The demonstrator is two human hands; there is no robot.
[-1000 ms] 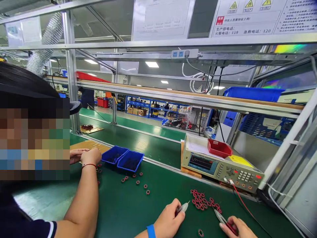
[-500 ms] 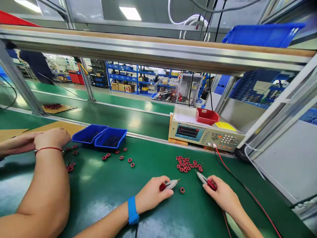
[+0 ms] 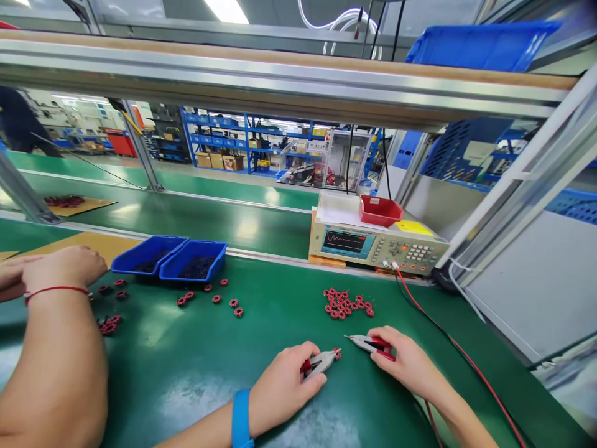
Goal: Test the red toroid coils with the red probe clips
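Now the left hand [image 3: 284, 389], clamped on its probe [image 3: 321, 362], has brought the tip onto the coil [image 3: 336, 353], while the right hand [image 3: 403, 364] grips its probe [image 3: 368, 342] just beyond.

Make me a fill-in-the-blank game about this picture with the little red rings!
1. The left hand presses a probe tip against one small ____ ring.
2. The wristband on the left arm is ____.
3. The red tray sits on top of the ____.
4. Beside the co-worker's hand stand ____ blue bins.

Missing words: red; blue; tester; two
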